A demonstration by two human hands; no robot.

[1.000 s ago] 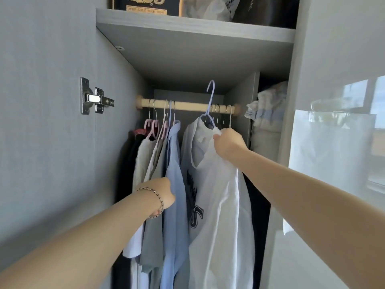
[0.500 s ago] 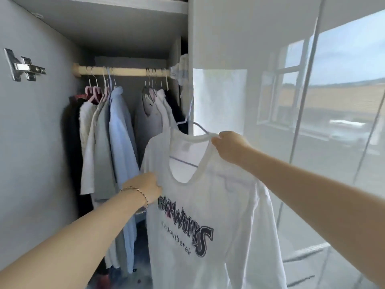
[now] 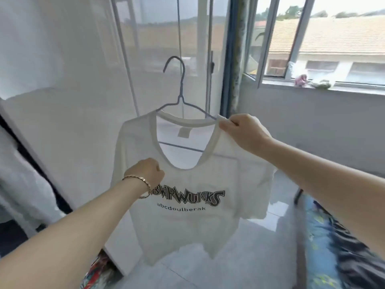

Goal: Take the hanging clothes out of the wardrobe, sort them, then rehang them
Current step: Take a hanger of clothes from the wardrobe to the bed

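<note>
Centre frame, held up in the air: white T-shirt (image 3: 187, 226) on a blue wire hanger (image 3: 180, 84). Pinched at the collar by the right hand (image 3: 243, 132); gripped below the neckline by the left hand (image 3: 145, 174), fingers curled. Far left, pale garments (image 3: 18, 174) hanging beside the glossy wardrobe door (image 3: 62, 132). Shiny tiled floor (image 3: 260, 247) below, open window (image 3: 312, 49) upper right.

One T-shirt (image 3: 187, 224), one hanger (image 3: 181, 88), two hands (image 3: 145, 174) (image 3: 243, 133)

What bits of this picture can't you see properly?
All in the head view:
- Left hand: its fingertips are hidden behind its own knuckles, against the shirt.
- Hanger: its ends are hidden inside the shirt.
- Pink thing on the sill: too small and blurry to name.
- Blue cloth: blurred and cut off by the bottom edge.
</note>
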